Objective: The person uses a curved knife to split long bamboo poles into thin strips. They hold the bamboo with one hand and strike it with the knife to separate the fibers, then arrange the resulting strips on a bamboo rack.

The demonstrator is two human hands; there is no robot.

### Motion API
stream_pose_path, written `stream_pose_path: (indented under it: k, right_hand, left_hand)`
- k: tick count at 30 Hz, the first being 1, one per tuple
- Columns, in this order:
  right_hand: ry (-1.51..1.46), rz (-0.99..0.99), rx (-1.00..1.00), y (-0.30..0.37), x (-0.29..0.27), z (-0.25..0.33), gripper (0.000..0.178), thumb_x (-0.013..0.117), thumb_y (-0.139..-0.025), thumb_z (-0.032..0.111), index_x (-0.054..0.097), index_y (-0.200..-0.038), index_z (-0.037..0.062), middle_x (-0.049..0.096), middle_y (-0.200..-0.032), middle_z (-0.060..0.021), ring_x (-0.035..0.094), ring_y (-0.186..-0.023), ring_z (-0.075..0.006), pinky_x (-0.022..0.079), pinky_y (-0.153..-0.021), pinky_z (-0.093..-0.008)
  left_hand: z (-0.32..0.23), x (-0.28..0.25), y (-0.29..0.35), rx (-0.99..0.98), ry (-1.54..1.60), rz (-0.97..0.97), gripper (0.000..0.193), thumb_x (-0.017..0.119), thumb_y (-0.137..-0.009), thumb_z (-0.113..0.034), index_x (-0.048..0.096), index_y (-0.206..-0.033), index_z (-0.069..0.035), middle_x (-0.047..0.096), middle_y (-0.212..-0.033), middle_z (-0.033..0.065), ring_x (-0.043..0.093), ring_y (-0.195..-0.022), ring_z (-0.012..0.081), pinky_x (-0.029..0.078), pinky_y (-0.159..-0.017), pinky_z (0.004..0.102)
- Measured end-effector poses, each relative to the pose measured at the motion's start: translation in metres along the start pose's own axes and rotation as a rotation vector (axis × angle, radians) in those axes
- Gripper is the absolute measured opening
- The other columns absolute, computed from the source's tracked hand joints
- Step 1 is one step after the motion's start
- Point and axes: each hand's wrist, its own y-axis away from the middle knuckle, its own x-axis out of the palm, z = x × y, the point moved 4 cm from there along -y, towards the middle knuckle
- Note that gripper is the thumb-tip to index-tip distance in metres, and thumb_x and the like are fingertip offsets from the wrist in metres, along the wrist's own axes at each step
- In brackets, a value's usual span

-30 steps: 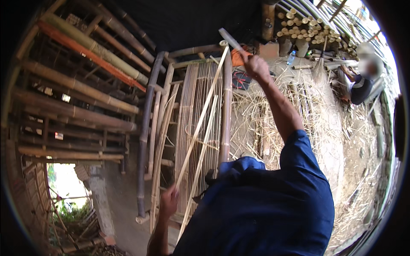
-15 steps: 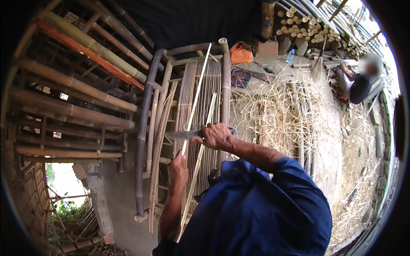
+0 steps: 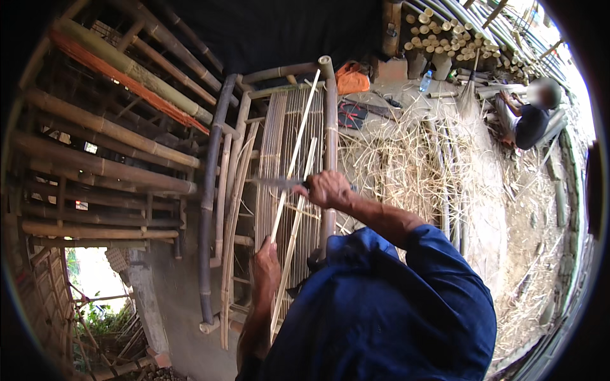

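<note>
My left hand [image 3: 267, 265] is closed around the lower end of a long pale bamboo strip [image 3: 301, 136]. The strip slopes up and slightly right over a slatted bamboo bench [image 3: 272, 130]. My right hand [image 3: 329, 189] grips a knife [image 3: 277, 182], its blade pointing left across the strip above my left hand. Most of the handle is covered by my fingers. A second pale strip [image 3: 295, 228] lies beneath my right hand, running down beside my left forearm.
Bamboo rails [image 3: 121, 171] crowd the left side. Shavings [image 3: 406, 165] litter the ground to the right, with an orange bag [image 3: 352, 79], dark sandals [image 3: 351, 115], a water bottle [image 3: 425, 80] and a broom [image 3: 469, 98] beyond. A person [image 3: 534, 120] sits at the far right near stacked poles [image 3: 445, 35].
My right hand and the knife have shifted slightly upward, further along the strip from my left hand. My left hand still holds the strip's lower end.
</note>
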Motion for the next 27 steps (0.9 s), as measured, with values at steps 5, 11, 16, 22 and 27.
stream_pose_path:
  k: [5, 11, 16, 22, 27]
  right_hand:
    - [0.067, -0.117, 0.039, -0.014, -0.018, -0.027, 0.083, 0.025, -0.092, 0.078, 0.076, -0.084, 0.0135, 0.060, -0.053, -0.0097, 0.064, -0.053, -0.0180, 0.050, -0.048, -0.0380]
    - [0.084, 0.057, 0.027, -0.008, -0.012, -0.028, 0.090, 0.015, -0.088, 0.083, 0.076, -0.092, 0.0175, 0.058, -0.059, -0.0029, 0.048, -0.046, -0.0118, 0.041, -0.041, -0.0338]
    - [0.167, -0.222, 0.357, -0.066, -0.064, -0.142, 0.088, 0.022, -0.091, 0.080, 0.075, -0.082, 0.0106, 0.068, -0.068, -0.0129, 0.071, -0.067, -0.0239, 0.054, -0.057, -0.0420]
    - [0.120, -0.529, 0.800, -0.047, -0.163, -0.258, 0.083, 0.033, -0.091, 0.075, 0.075, -0.094, 0.0030, 0.072, -0.099, -0.0233, 0.070, -0.098, -0.0359, 0.056, -0.080, -0.0458]
    - [1.099, -0.995, 0.059, -0.051, -0.062, -0.184, 0.066, 0.037, -0.100, 0.061, 0.072, -0.094, 0.0047, 0.040, -0.053, 0.0008, 0.038, -0.038, -0.0123, 0.038, -0.032, -0.0300]
  left_hand:
    - [-0.018, -0.006, 0.001, 0.021, 0.014, -0.005, 0.035, 0.045, -0.102, -0.019, 0.059, -0.123, 0.006, 0.063, -0.095, 0.0336, 0.063, -0.093, 0.0483, 0.051, -0.075, 0.0490]
    - [-0.019, -0.019, 0.017, -0.070, 0.012, 0.075, 0.034, 0.044, -0.103, -0.020, 0.061, -0.119, 0.005, 0.063, -0.091, 0.0328, 0.063, -0.089, 0.0492, 0.050, -0.073, 0.0496]
    - [0.023, -0.035, 0.060, 0.029, 0.091, 0.095, 0.042, 0.044, -0.105, -0.024, 0.056, -0.127, 0.009, 0.061, -0.088, 0.0253, 0.062, -0.083, 0.0297, 0.050, -0.073, 0.0399]
    - [0.099, -0.073, 0.141, 0.050, 0.171, 0.155, 0.052, 0.046, -0.104, -0.038, 0.055, -0.130, 0.006, 0.050, -0.069, 0.0095, 0.050, -0.066, 0.0122, 0.044, -0.058, 0.0327]
    - [0.064, 0.015, 0.050, -0.108, 0.292, 0.221, 0.033, 0.050, -0.102, -0.024, 0.062, -0.120, 0.000, 0.041, -0.064, -0.0002, 0.041, -0.059, 0.0072, 0.036, -0.051, 0.0293]
